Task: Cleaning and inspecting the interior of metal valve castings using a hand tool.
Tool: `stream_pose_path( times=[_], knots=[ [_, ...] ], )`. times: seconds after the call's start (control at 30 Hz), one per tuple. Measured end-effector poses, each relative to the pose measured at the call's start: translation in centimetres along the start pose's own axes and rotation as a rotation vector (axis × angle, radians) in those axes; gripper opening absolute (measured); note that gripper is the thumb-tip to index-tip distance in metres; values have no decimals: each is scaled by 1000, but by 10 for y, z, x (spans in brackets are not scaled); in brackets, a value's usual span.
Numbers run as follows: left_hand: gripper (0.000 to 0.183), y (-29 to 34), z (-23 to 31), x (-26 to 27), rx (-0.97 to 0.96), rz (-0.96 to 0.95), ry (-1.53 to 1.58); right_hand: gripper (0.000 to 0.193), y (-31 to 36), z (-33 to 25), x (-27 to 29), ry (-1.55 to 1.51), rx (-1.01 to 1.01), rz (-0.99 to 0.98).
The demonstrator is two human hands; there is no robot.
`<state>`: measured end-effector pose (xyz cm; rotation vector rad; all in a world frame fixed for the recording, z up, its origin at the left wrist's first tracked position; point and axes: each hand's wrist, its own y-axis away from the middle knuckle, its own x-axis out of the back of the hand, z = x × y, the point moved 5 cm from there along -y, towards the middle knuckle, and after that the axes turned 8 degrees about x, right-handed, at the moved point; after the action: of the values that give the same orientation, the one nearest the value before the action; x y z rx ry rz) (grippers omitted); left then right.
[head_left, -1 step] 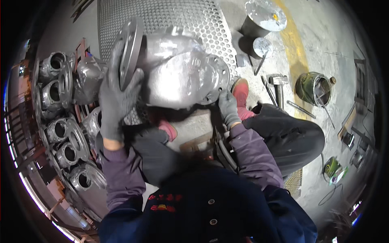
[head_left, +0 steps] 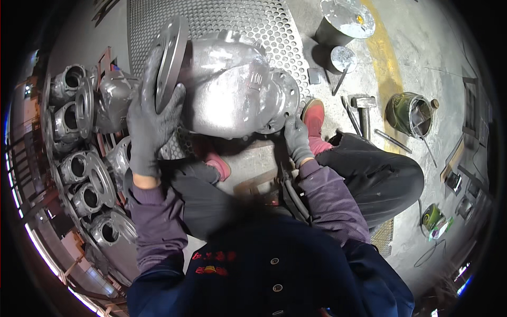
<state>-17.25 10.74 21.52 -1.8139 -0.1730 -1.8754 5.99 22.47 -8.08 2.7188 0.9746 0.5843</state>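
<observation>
A large grey metal casting, rounded like a valve body (head_left: 224,100), lies in front of me with a flange at each end. My left hand (head_left: 150,116), in a grey glove, holds the rim of the wide left flange (head_left: 173,61). Its fingers lie along the outer side, and the thumb stands apart by the lower rim. At the other end my right hand (head_left: 297,140), gloved too, has its fingers closed on the lower edge of the smaller flange (head_left: 288,95), close to a bolt hole. The fingertips there are partly hidden.
Several similar castings (head_left: 79,166) stand in rows at the left. Perforated metal plate (head_left: 211,18) lies under and beyond the casting. On the floor at right are a hammer (head_left: 364,113), a metal rod (head_left: 392,141), a dark green can (head_left: 406,113) and a grey drum (head_left: 335,31).
The casting's left end and wide flange have shifted slightly up in the picture, and my left hand with them. My right hand stays at the small flange.
</observation>
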Motion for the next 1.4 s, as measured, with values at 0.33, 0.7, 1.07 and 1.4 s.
stream_pose_path(
  times=[0.33,0.7,1.07,1.4],
  knots=[
    [53,-28,-44,-11,394,-79,508,47,10,-16,-5,-88,-97,2],
    [52,-70,-72,-25,395,-288,533,37,28,-34,-30,56,42,69],
    [48,-89,-39,-11,-79,-200,599,47,79,-32,-96,-792,-503,-67],
    [54,-75,-23,-30,-207,-53,198,32,88,-5,-87,-632,-450,-452]
  ],
)
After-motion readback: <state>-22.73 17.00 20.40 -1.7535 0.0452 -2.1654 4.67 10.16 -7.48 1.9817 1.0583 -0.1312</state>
